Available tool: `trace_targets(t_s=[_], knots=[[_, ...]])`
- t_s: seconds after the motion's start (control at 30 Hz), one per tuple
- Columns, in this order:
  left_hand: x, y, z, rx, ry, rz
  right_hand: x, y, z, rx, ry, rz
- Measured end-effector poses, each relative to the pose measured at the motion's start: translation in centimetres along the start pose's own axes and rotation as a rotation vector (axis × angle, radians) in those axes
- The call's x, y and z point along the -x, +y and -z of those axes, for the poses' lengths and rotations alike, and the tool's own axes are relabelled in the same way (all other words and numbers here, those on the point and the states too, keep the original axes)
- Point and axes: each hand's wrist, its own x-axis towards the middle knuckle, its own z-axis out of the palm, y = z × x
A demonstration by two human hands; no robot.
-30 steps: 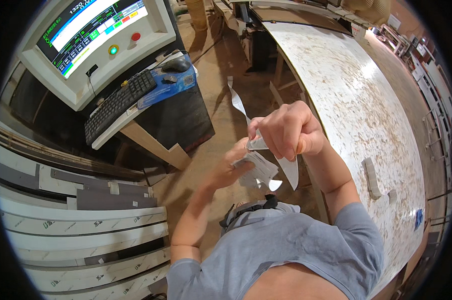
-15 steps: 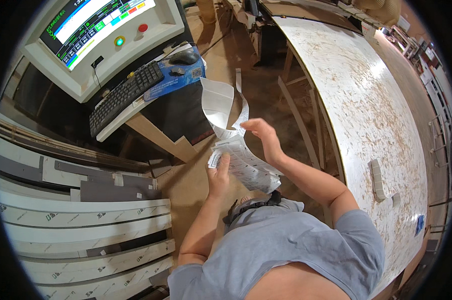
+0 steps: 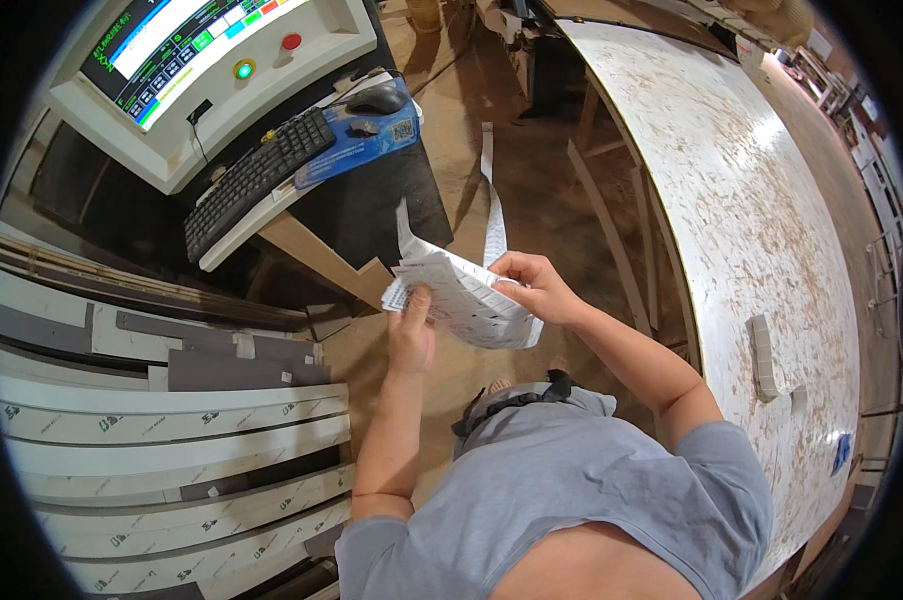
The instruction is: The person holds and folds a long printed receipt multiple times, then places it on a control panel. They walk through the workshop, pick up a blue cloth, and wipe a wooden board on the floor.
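Several white printed sheets [image 3: 461, 303] are held up in front of me, slightly bent. At their left end my left hand [image 3: 412, 335] grips them, thumb on top. My right hand [image 3: 533, 287] pinches the right end of the sheets with thumb and fingers. A long, narrow white paper strip [image 3: 493, 205] stretches away from beside my right fingers, its far end over the floor. The undersides of the sheets and the fingers beneath them are hidden.
At the left stands a machine console with a lit screen [image 3: 186, 50], a red button [image 3: 291, 41], a black keyboard [image 3: 261, 180] and a mouse [image 3: 376, 99]. White boards [image 3: 171, 425] are stacked at lower left. A long white table [image 3: 711, 170] strewn with wood shavings curves along my right.
My right hand has come down from beside the papers and closed on their right end. The raised white sheet has folded down toward me, and the strip now hangs straighter.
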Motion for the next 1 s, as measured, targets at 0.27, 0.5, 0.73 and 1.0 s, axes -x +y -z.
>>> trace_targets(t_s=[0.27, 0.5, 0.73, 1.0], knots=[[-1.8, 3.7, 0.5, -0.161, -0.030, -0.150, 1.3, -0.1, 0.7, 0.187, 0.073, 0.059], [-2.2, 5.5, -1.6, -0.274, 0.015, -0.284, 1.4, -1.0, 0.1, 0.250, -0.010, 0.171], [-2.7, 14.8, -3.6, -0.296, 0.042, -0.329, -0.5, 4.7, 1.7, 0.715, -0.321, 0.080], [-6.2, 26.8, -0.5, -0.586, 0.300, -0.590, 0.8, 8.6, 3.1, 0.575, -0.312, -0.121]])
